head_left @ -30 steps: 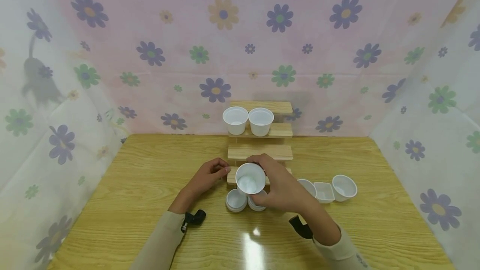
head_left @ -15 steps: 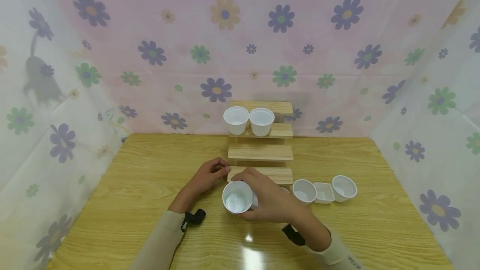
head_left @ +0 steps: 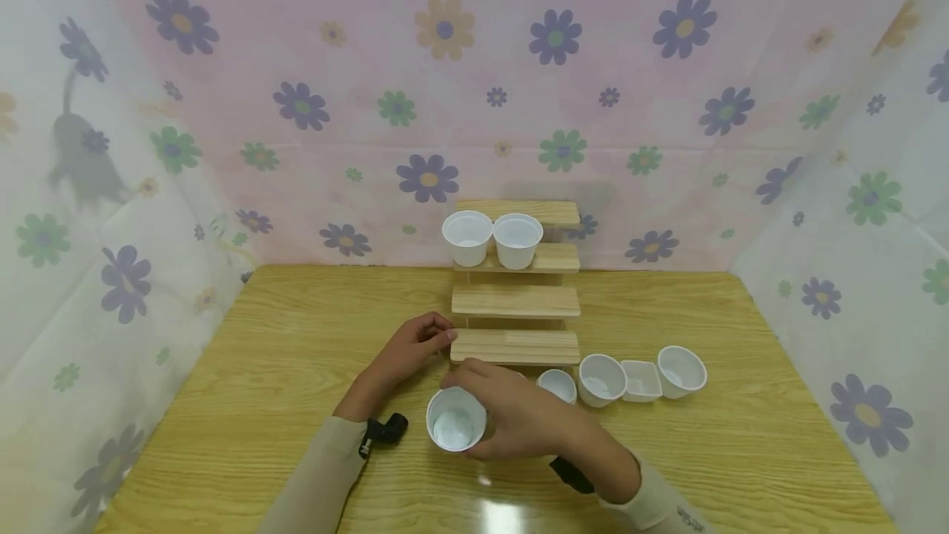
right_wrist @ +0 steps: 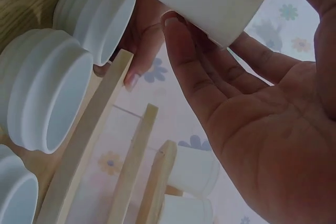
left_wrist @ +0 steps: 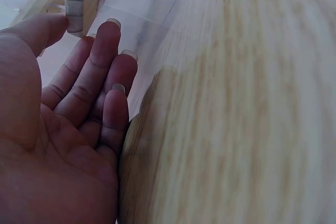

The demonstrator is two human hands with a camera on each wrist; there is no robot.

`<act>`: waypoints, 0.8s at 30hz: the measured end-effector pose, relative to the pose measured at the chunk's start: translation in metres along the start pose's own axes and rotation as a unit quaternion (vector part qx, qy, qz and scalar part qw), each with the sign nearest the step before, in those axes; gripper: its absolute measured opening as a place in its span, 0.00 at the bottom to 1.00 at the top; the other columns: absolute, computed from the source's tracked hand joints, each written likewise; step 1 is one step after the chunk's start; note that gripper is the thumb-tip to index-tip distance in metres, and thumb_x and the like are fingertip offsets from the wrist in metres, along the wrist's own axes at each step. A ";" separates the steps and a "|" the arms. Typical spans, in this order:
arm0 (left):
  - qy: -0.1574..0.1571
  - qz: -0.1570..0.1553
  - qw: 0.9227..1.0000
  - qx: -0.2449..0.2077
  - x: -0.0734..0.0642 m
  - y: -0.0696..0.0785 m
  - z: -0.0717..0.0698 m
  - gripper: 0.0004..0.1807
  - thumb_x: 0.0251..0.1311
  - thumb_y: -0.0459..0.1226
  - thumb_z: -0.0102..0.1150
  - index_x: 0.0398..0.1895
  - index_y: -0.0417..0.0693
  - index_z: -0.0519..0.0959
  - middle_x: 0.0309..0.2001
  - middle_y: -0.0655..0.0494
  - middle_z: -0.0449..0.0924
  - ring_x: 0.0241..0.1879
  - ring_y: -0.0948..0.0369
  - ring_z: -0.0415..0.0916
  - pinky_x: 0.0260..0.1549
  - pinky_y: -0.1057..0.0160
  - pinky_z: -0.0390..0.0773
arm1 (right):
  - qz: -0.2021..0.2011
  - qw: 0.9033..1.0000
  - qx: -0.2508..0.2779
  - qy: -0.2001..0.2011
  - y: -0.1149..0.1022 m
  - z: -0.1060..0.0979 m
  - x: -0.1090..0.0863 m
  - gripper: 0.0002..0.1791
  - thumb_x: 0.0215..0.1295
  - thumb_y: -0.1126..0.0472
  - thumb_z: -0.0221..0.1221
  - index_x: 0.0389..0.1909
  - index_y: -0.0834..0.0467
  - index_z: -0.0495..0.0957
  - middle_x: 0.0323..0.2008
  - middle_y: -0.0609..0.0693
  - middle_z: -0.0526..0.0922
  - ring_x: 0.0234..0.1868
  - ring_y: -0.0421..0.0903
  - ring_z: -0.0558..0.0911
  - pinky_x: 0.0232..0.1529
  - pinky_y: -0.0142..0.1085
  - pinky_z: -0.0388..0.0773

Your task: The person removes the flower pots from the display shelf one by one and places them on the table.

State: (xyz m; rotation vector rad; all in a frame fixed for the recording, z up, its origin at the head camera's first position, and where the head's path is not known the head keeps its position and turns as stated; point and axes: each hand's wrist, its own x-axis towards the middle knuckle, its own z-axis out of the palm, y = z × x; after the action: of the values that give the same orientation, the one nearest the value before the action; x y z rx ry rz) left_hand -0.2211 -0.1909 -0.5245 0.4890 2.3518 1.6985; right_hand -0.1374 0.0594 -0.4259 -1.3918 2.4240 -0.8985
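Note:
My right hand (head_left: 511,414) grips a white plastic cup (head_left: 454,423) by its side, in front of a tiered wooden stand (head_left: 515,346). Its opening faces the head camera, and it looks empty. In the right wrist view, curled fingers (right_wrist: 191,72) wrap the cup's wall. My left hand (head_left: 409,348) is at the left end of the lowest plank, thumb on the near side and index finger behind it, pinching that end. Its other fingers are loosely bent in the left wrist view. Two more white cups (head_left: 467,239) stand side by side on an upper step.
White ridged jars (right_wrist: 44,93) stand in front of the stand; my right hand partly hides them in the head view. To the right sit a round cup (head_left: 602,380), a square cup (head_left: 641,381) and another round cup (head_left: 680,372) on the wood-grain table (head_left: 311,303). Flowered cloth hangs behind.
My right hand has carried the cup left and toward me, away from the stand's lowest plank. The left hand stays at the plank's end.

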 end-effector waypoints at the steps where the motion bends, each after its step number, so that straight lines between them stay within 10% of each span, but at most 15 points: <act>1: -0.001 0.001 1.000 0.001 0.000 0.000 0.000 0.12 0.81 0.43 0.57 0.52 0.44 0.80 0.39 0.45 0.84 0.42 0.50 0.81 0.46 0.55 0.79 | 0.000 1.000 -0.006 -0.005 0.000 0.001 0.000 0.43 0.54 0.56 0.83 0.69 0.53 0.73 0.62 0.46 0.77 0.61 0.43 0.79 0.62 0.38 0.78; 24: -0.004 0.005 1.000 0.014 0.000 -0.001 -0.001 0.11 0.81 0.43 0.57 0.52 0.46 0.81 0.40 0.51 0.83 0.42 0.51 0.81 0.45 0.55 0.79 | -0.047 0.993 -0.097 -0.044 0.004 0.017 0.006 0.41 0.52 0.48 0.83 0.65 0.53 0.77 0.59 0.44 0.76 0.58 0.42 0.71 0.60 0.31 0.73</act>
State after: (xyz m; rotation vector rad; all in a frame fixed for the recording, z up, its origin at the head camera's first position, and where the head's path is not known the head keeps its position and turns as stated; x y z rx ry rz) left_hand -0.2217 -0.1916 -0.5255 0.5137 2.3744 1.6664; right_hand -0.1357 0.0493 -0.4414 -1.5890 2.4512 -0.6200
